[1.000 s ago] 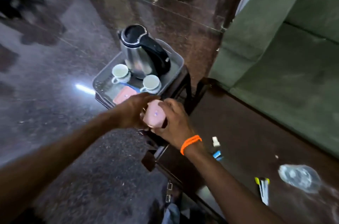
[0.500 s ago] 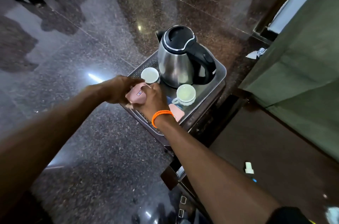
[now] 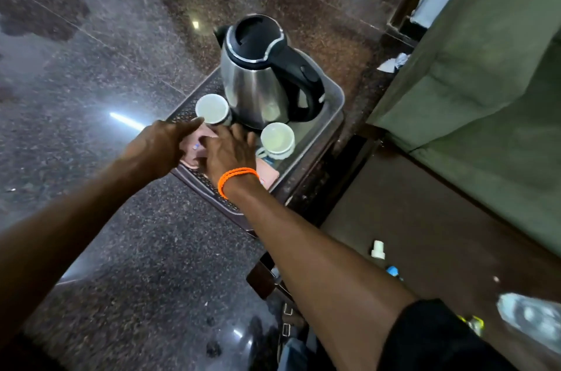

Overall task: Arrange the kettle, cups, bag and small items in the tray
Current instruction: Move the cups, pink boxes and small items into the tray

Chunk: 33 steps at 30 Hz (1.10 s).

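Pink bag [image 3: 194, 147] in tray [image 3: 334, 115], grasped between left hand [image 3: 158, 143] and right hand [image 3: 230, 149].

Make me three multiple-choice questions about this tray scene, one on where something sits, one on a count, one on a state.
1. Where is the kettle?
A. at the tray's far end
B. on the floor
C. on the sofa

2. How many white cups are in the tray?
A. one
B. two
C. four

3. How do the cups stand?
A. upside down
B. on their sides
C. upright, mouths up

Answers: 1 A, it stands beyond the cups; 2 B, one cup left of the kettle and another cup nearer the right hand; 3 C, both open insides show.
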Available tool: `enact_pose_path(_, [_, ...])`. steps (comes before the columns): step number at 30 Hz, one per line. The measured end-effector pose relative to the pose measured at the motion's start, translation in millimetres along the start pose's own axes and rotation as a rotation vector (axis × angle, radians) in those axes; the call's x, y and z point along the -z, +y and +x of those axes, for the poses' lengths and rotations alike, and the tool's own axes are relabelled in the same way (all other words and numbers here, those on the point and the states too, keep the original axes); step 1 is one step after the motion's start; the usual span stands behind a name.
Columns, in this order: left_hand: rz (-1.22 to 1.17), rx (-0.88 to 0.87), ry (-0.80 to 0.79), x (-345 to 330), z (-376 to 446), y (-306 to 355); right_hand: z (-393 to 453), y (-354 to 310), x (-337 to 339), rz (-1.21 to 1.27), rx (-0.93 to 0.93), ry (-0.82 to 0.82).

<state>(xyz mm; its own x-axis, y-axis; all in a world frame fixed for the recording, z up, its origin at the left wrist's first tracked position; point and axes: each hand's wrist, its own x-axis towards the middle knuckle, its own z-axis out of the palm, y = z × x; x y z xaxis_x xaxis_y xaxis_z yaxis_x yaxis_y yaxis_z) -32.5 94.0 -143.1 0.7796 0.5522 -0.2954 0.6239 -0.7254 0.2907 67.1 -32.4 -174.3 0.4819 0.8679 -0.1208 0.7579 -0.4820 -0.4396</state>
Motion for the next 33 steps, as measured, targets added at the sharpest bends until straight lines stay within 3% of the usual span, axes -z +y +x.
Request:
enact_pose_path(5, [0.049, -0.112, 0.301, -26.4, -40.8, 54.0, -43.8, 16.1, 17.7, 0.054, 0.0, 0.141])
enact_pose_path(8, [-0.08, -0.185, 0.325, -56.2, -71.3, 103.5, -89.9, 46.1, 24.7, 0.069, -0.048, 0.193])
enact_pose_path(12, [-0.205, -0.302, 0.236, -102.0, -102.2, 164.1, -161.4, 105.0, 27.3, 0.031, -0.123, 0.181])
enact_pose_path(18, [-0.165, -0.42, 0.155, -178.0, -132.0, 253.4, -281.2, 198.0, 29.4, -0.103, -0.332, 0.136])
enact_pose_path(24, [-0.109, -0.417, -0.164, -252.9, -142.6, 347.0, -400.2, 295.2, 33.2, -0.301, -0.776, -0.008])
enact_pose_path(28, [-0.016, -0.333, -0.268, -284.2, -137.1, 373.8, -435.6, 336.8, 25.0, -0.22, -0.992, -0.052])
enact_pose_path(33, [-0.039, -0.273, -0.289, -292.9, -130.4, 382.2, -438.8, 356.7, 21.6, -0.015, -0.961, 0.012])
